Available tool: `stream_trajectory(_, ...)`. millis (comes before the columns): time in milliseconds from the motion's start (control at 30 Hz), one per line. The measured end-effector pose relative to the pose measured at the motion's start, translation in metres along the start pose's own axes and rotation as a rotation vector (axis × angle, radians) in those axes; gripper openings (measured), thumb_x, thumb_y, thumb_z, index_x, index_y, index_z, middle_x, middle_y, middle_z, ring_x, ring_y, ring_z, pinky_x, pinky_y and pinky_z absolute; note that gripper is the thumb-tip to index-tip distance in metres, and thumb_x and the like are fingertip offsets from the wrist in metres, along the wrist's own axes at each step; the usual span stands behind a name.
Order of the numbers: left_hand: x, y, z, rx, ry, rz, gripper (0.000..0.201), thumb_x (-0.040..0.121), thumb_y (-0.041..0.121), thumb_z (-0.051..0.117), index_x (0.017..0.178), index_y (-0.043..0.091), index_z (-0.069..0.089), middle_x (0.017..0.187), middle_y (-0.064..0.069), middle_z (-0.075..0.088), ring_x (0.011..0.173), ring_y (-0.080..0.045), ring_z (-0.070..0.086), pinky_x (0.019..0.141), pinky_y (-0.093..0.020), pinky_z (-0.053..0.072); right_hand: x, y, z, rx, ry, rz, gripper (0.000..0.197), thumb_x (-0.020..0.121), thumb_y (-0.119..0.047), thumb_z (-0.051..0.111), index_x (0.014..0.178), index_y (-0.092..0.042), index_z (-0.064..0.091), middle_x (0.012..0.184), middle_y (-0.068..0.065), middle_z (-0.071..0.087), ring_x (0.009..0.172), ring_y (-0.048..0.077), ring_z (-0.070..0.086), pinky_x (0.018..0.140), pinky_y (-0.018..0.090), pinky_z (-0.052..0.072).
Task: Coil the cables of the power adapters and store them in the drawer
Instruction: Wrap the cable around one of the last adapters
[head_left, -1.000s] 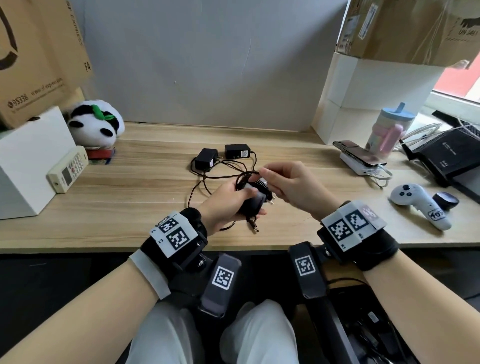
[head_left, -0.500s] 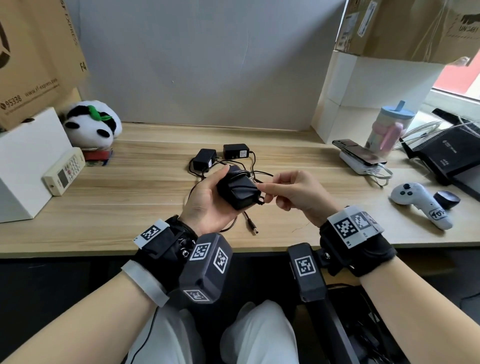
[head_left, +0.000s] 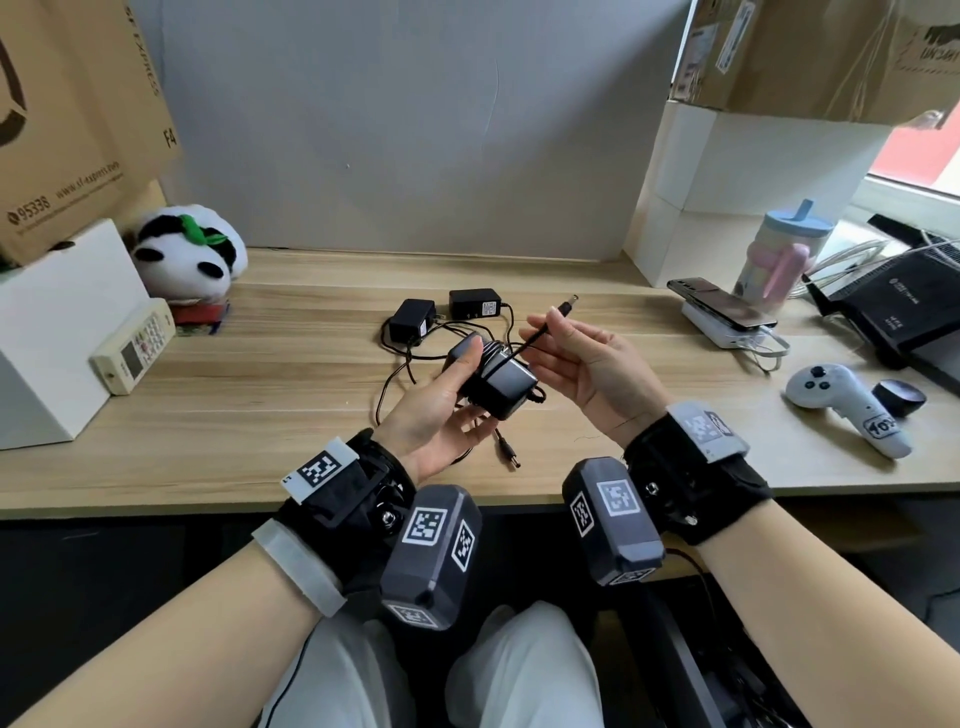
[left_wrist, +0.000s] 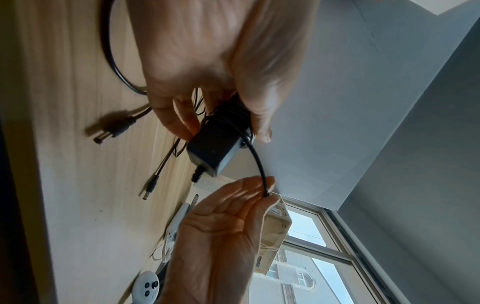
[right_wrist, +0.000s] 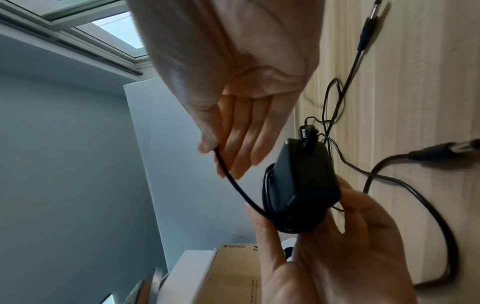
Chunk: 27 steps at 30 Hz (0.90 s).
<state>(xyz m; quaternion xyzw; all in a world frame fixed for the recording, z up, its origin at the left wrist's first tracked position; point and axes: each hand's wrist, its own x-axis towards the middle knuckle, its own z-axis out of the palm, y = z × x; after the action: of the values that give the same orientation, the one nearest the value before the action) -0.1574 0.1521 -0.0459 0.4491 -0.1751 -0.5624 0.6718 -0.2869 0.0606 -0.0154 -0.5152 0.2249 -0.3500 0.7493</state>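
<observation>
My left hand grips a black power adapter above the desk's near edge, thumb on top, with its cable wound round the body. My right hand pinches the free end of that cable between thumb and forefinger, and the barrel plug sticks out up and to the right. The left wrist view shows the adapter and the pinched cable; the right wrist view shows the adapter too. Two more black adapters lie behind with tangled cables. No drawer is in view.
A loose barrel plug lies on the wooden desk under my hands. At left are a white box, a remote and a panda plush. At right are a phone on a charger, a cup and a white controller.
My left hand turned palm up with the adapter. My right hand brought the cable end over the adapter and lifted it, so the plug now points up and right.
</observation>
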Motion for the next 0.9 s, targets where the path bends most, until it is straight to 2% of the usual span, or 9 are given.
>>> stream_trajectory(67, 0.0, -0.001, -0.001, -0.047, 0.012, 0.019, 0.052, 0.089, 0.034, 0.059, 0.131, 0.006, 0.052, 0.117, -0.013, 0.06, 0.096, -0.022, 0.058, 0.071, -0.026, 0.051, 0.001, 0.0, 0.001, -0.116, 0.006, 0.001, 0.023, 0.096, -0.018, 0.047, 0.1, -0.005, 0.066, 0.069, -0.004, 0.065, 0.06, 0.007, 0.062, 0.065, 0.02, 0.056)
stream_trajectory(167, 0.0, 0.001, -0.003, -0.124, 0.008, 0.041, 0.051, 0.089, 0.024, 0.06, 0.133, 0.0, 0.049, 0.13, -0.019, 0.057, 0.103, -0.028, 0.06, 0.075, -0.028, 0.057, 0.002, 0.005, 0.003, -0.456, 0.095, -0.068, 0.029, 0.099, -0.013, 0.043, 0.11, 0.006, 0.061, 0.063, -0.008, 0.055, 0.06, 0.007, 0.054, 0.074, 0.029, 0.054)
stream_trajectory(233, 0.0, 0.002, -0.005, -0.138, 0.003, 0.046, 0.047, 0.089, 0.019, 0.061, 0.13, -0.001, 0.052, 0.133, -0.02, 0.054, 0.103, -0.028, 0.06, 0.073, -0.029, 0.058, 0.0, 0.006, 0.004, -0.626, 0.103, -0.116, 0.022, 0.096, -0.011, 0.049, 0.107, -0.001, 0.065, 0.064, -0.004, 0.055, 0.061, 0.009, 0.053, 0.075, 0.031, 0.054)
stream_trajectory(367, -0.002, 0.003, -0.008, -0.115, -0.028, 0.017, 0.036, 0.092, 0.014, 0.057, 0.124, -0.002, 0.055, 0.132, -0.022, 0.053, 0.109, -0.03, 0.056, 0.077, -0.032, 0.053, -0.004, 0.005, 0.005, -0.752, 0.085, -0.138, 0.005, 0.087, -0.011, 0.063, 0.089, -0.011, 0.068, 0.065, 0.0, 0.066, 0.058, 0.012, 0.058, 0.064, 0.025, 0.055)
stream_trajectory(433, -0.002, 0.003, -0.009, -0.12, -0.036, 0.004, 0.035, 0.092, 0.014, 0.055, 0.124, -0.002, 0.055, 0.132, -0.022, 0.052, 0.118, -0.033, 0.053, 0.082, -0.034, 0.052, -0.003, 0.004, 0.004, -0.819, 0.107, -0.164, 0.004, 0.084, -0.012, 0.067, 0.081, -0.013, 0.069, 0.065, 0.001, 0.069, 0.059, 0.015, 0.06, 0.063, 0.028, 0.055)
stream_trajectory(500, -0.002, 0.002, -0.009, -0.103, -0.038, 0.003, 0.035, 0.093, 0.014, 0.054, 0.124, -0.002, 0.055, 0.131, -0.022, 0.053, 0.122, -0.034, 0.051, 0.08, -0.036, 0.053, -0.001, 0.005, 0.003, -0.923, 0.118, -0.206, 0.006, 0.082, -0.014, 0.069, 0.076, -0.015, 0.07, 0.065, 0.001, 0.069, 0.059, 0.014, 0.062, 0.065, 0.032, 0.055)
stream_trajectory(667, -0.002, 0.002, -0.009, -0.038, -0.039, 0.015, 0.04, 0.095, 0.015, 0.052, 0.128, -0.007, 0.05, 0.121, -0.024, 0.057, 0.109, -0.034, 0.059, 0.07, -0.038, 0.059, -0.003, 0.003, 0.002, -1.088, 0.125, -0.298, 0.003, 0.079, -0.015, 0.072, 0.075, -0.016, 0.072, 0.07, -0.002, 0.069, 0.059, 0.006, 0.058, 0.063, 0.026, 0.052)
stream_trajectory(833, -0.002, 0.002, -0.007, -0.009, -0.022, 0.027, 0.041, 0.098, 0.018, 0.047, 0.128, -0.009, 0.048, 0.127, -0.028, 0.055, 0.116, -0.04, 0.056, 0.067, -0.04, 0.059, -0.009, 0.0, 0.005, -1.198, 0.092, -0.308, 0.006, 0.078, -0.016, 0.072, 0.073, -0.018, 0.07, 0.069, -0.007, 0.066, 0.063, 0.006, 0.059, 0.063, 0.021, 0.05)
stream_trajectory(900, -0.002, 0.002, -0.006, 0.024, -0.006, 0.041, 0.04, 0.1, 0.019, 0.044, 0.127, -0.01, 0.048, 0.127, -0.03, 0.054, 0.115, -0.042, 0.056, 0.067, -0.039, 0.059, -0.011, 0.001, 0.007, -1.227, 0.081, -0.298, 0.004, 0.079, -0.016, 0.072, 0.075, -0.016, 0.07, 0.071, -0.005, 0.067, 0.067, 0.009, 0.061, 0.064, 0.023, 0.05)
